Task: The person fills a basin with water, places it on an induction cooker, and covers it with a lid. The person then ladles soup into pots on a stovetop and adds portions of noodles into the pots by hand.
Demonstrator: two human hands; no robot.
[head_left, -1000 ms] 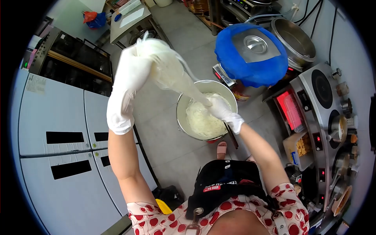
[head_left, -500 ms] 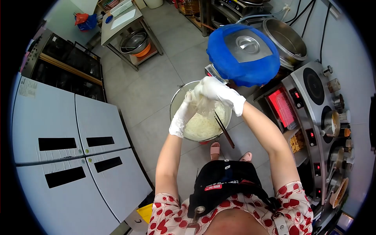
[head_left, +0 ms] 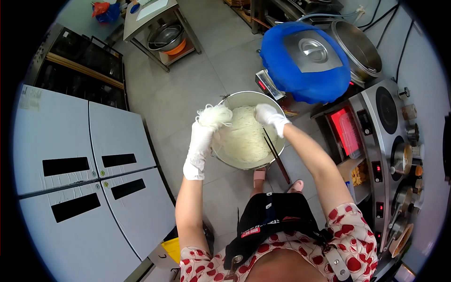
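Observation:
My left hand point(head_left: 202, 134), in a white glove, is closed around a bundle of white noodles point(head_left: 215, 116) above the left rim of a large round metal pot point(head_left: 244, 95). Pale noodles point(head_left: 246, 141) fill much of that pot. Over its right side, near the inner wall, my white-gloved right hand point(head_left: 268, 115) has its fingers curled; what they hold, if anything, is hidden. A pair of dark chopsticks point(head_left: 278, 159) leans across the near right rim, below the right hand.
Behind the pot stands a blue-covered vessel with a metal lid point(head_left: 312, 50), beside an open steel pot point(head_left: 359, 49). A cooktop counter point(head_left: 383, 105) with pans runs along the right. White cabinets point(head_left: 56, 136) line the left. A steel table point(head_left: 148, 19) stands at the back.
My hands have come apart. The left has moved left with the noodle bundle, and the right has shifted to the pot's right side. The view has shifted slightly.

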